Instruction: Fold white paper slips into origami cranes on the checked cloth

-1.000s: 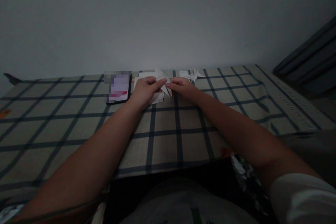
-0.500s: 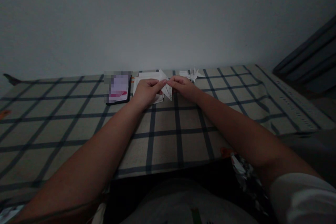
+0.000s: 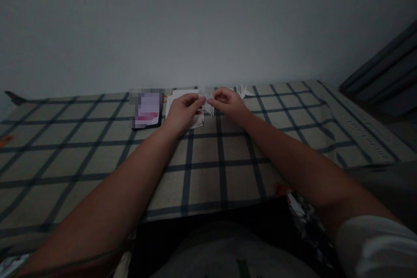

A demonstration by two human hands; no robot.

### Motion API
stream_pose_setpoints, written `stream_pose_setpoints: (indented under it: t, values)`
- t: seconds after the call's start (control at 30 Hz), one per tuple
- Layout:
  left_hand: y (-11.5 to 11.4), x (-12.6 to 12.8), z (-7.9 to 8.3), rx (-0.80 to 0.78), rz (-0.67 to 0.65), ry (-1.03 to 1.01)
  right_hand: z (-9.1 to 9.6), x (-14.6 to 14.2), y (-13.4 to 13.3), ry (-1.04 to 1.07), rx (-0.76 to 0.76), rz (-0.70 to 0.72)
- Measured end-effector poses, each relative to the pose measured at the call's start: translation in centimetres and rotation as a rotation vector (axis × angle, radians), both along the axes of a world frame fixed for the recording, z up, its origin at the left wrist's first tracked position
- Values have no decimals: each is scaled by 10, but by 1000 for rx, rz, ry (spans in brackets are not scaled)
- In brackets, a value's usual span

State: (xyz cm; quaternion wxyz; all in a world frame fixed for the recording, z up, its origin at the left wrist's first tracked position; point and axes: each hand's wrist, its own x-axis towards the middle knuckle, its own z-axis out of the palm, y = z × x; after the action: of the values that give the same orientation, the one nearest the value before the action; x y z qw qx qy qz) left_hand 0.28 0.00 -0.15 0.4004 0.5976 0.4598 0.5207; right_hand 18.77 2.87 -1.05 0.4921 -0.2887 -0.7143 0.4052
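The person's left hand (image 3: 184, 110) pinches a folded white paper (image 3: 209, 109) between thumb and fingers, above the checked cloth (image 3: 203, 152). The right hand (image 3: 230, 103) has its fingertips at the same paper; whether they grip it, one cannot tell. White sheets (image 3: 195, 121) lie beneath the left hand, and a phone (image 3: 148, 110) is at their left side

Everything is dimly lit, the gripped paper (image 3: 209, 110) is blurred, and the phone (image 3: 148, 107) left of the grip is partly pixelated.
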Motion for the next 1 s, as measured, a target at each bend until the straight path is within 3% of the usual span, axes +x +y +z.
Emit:
stream_pose_setpoints:
  t: [0.23, 0.5, 0.7, 0.83, 0.93, 1.0]
  values:
    - [-1, 3, 3, -98, 54, -148, 9, 3, -10, -238, 403, -170]
    - [-10, 7, 6, -143, -139, -304, 3, 5, -5, -380, 529, -245]
    - [-5, 5, 7, -106, -40, -294, 3, 4, -7, -441, 663, -197]
    - [-1, 1, 5, -42, -30, -205, 6, 3, -8, -320, 581, -242]
    - [0, 1, 3, 4, -74, -77, 4, 3, -3, -178, 359, -282]
    - [1, 1, 0, 26, -72, -25, 2, 4, 2, -151, 190, -203]
